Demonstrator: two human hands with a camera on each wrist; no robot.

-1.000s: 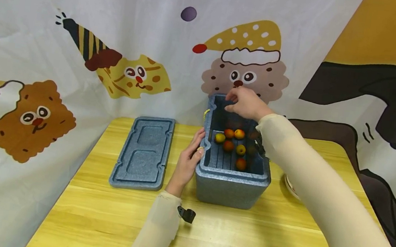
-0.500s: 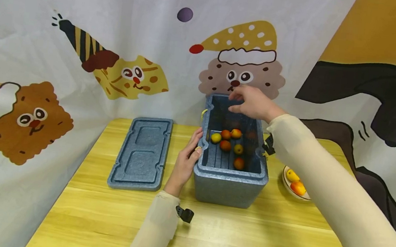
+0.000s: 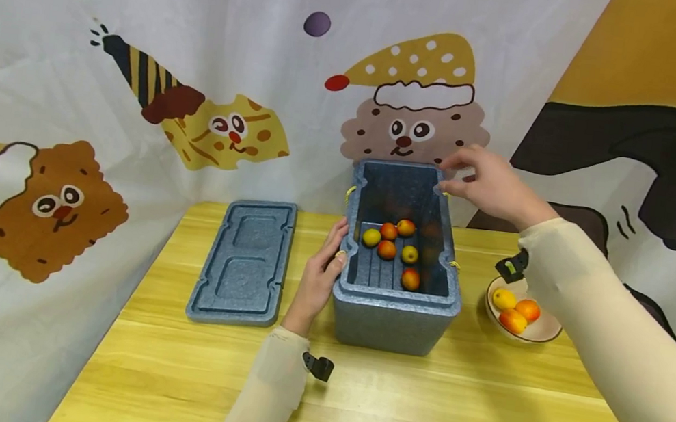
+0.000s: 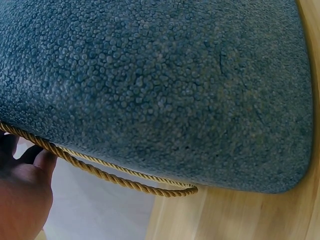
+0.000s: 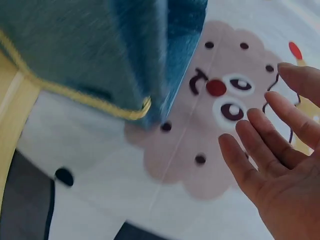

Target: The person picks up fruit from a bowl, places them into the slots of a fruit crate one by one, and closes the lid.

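Note:
A grey-blue foam box [image 3: 394,323] stands uncovered on the table, with several small red-and-yellow fruits [image 3: 387,249] on its ridged floor. My left hand [image 3: 317,274] rests against its left wall, fingers extended along the side and thumb at the rim. In the left wrist view the fingers lie beside the yellow rope handle [image 4: 120,179]. My right hand [image 3: 495,186] hovers near the box's far right corner, fingers loosely bent and holding nothing. The right wrist view shows that right hand [image 5: 280,155] with fingers spread, apart from the box wall [image 5: 75,55].
The box's grey-blue lid [image 3: 242,263] lies flat on the table left of the box. Right of the box, a pale round bowl [image 3: 545,327] holds three fruits [image 3: 513,319], below my right forearm. A printed cloth [image 3: 258,31] hangs behind the wooden table [image 3: 367,406].
My right hand has moved right, from above the box's far end to beside its far right corner, bringing the bowl of fruits into view. My left hand stays on the box.

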